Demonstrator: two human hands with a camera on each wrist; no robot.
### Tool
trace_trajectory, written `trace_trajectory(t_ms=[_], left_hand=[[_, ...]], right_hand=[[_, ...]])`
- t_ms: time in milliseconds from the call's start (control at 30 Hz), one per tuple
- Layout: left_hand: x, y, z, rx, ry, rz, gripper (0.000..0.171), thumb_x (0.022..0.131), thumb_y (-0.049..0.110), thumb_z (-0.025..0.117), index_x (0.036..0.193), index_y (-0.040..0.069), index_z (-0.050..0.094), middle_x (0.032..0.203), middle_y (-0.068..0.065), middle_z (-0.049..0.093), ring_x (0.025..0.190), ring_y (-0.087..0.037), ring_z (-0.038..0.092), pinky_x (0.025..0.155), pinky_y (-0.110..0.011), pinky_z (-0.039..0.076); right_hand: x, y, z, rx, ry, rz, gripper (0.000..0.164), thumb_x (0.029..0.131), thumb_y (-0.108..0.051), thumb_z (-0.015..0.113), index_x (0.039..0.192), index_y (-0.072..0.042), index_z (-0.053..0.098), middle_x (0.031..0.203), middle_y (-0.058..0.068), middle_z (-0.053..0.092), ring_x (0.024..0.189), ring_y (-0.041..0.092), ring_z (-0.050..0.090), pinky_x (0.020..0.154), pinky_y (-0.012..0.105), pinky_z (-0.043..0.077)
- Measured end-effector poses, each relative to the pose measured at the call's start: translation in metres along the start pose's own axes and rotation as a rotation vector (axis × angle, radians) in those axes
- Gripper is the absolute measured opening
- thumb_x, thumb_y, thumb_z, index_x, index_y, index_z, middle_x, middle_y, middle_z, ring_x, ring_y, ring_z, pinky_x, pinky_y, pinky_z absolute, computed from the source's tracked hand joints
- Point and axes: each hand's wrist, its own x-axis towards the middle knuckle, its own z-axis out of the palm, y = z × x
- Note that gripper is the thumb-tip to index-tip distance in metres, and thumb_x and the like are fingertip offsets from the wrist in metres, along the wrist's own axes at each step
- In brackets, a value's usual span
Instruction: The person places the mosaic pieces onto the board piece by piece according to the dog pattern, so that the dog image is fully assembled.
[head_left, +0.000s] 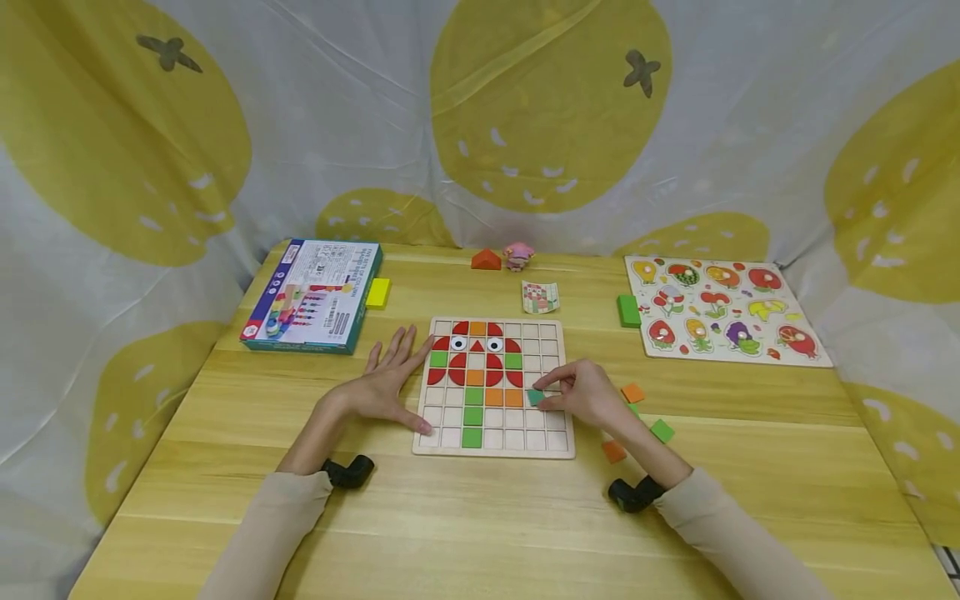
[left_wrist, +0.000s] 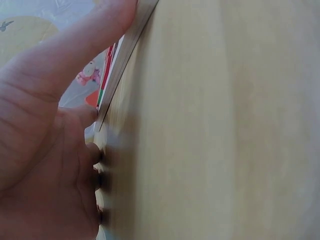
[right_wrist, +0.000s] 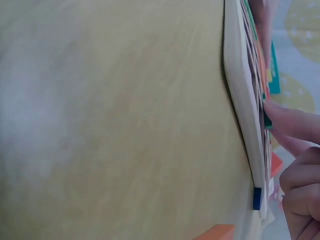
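A wooden grid board [head_left: 555,446] lies on the table, filled in part with red quarter-round, orange and green tiles and two eye tiles. My left hand [head_left: 381,388] is spread at its left side, with the index fingertip on the upper left edge and the thumb near the lower left corner. Between thumb and fingers, my right hand [head_left: 588,393] pinches a teal-green square tile [head_left: 535,397] over the board, just right of a row of orange tiles [head_left: 504,397]. In the right wrist view, the tile [right_wrist: 267,119] shows edge-on at the fingertips.
Loose orange tiles [head_left: 613,452] and green tiles [head_left: 662,431] lie under and beside my right forearm. Behind the board are a small pattern card [head_left: 541,297], a pink figurine [head_left: 518,256] and a red block [head_left: 486,260]. A box [head_left: 313,296] stands left, a fruit puzzle [head_left: 727,312] right.
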Motion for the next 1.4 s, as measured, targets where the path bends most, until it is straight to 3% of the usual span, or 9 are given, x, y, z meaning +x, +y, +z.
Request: trace_trajectory(t_ms=[467, 767, 933, 1167, 1400], left_hand=[[0.003, 0.003, 0.002, 0.011, -0.003, 0.008, 0.134, 0.061, 0.066, 0.08, 0.156, 0.024, -0.004, 0.161, -0.015, -0.022, 0.148, -0.036, -0.022, 0.117, -0.062, -0.012], [0.004, 0.003, 0.002, 0.007, -0.004, 0.004, 0.134, 0.06, 0.066, 0.08, 0.156, 0.023, -0.003, 0.161, -0.014, -0.021, 0.148, -0.036, -0.022, 0.117, -0.062, -0.013], [0.005, 0.003, 0.004, 0.001, -0.012, 0.006, 0.133, 0.061, 0.066, 0.08, 0.156, 0.024, -0.004, 0.161, -0.014, -0.022, 0.148, -0.036, -0.022, 0.117, -0.063, -0.012], [0.002, 0.003, 0.004, -0.008, -0.015, -0.001, 0.133, 0.061, 0.064, 0.08, 0.156, 0.023, -0.003, 0.161, -0.015, -0.022, 0.148, -0.037, -0.023, 0.116, -0.064, -0.013], [0.001, 0.001, 0.001, 0.007, -0.006, -0.003, 0.133, 0.061, 0.064, 0.08, 0.156, 0.023, -0.003, 0.161, -0.015, -0.021, 0.148, -0.037, -0.022, 0.116, -0.064, -0.012]], right_hand=[[-0.002, -0.003, 0.001, -0.037, 0.021, 0.044, 0.018, 0.066, -0.022, 0.089, 0.076, -0.015, 0.076, 0.052, -0.003, 0.037, 0.053, 0.013, 0.035, 0.05, 0.023, 0.024], [0.0, 0.008, -0.003, 0.01, -0.035, -0.044, 0.017, 0.07, -0.019, 0.086, 0.085, -0.017, 0.079, 0.053, -0.003, 0.031, 0.052, 0.014, 0.029, 0.049, 0.021, 0.019], [-0.001, 0.018, -0.019, 0.042, -0.078, -0.061, 0.025, 0.075, -0.024, 0.083, 0.099, -0.019, 0.077, 0.056, -0.003, 0.032, 0.052, 0.012, 0.03, 0.047, 0.021, 0.021], [-0.01, 0.045, -0.052, -0.037, -0.025, -0.101, 0.023, 0.081, -0.017, 0.078, 0.103, -0.012, 0.075, 0.055, -0.004, 0.032, 0.048, 0.009, 0.027, 0.045, 0.02, 0.024], [0.0, 0.048, -0.054, -0.035, -0.052, -0.072, 0.028, 0.077, -0.017, 0.081, 0.104, -0.011, 0.074, 0.057, -0.003, 0.032, 0.051, 0.011, 0.028, 0.048, 0.021, 0.025]])
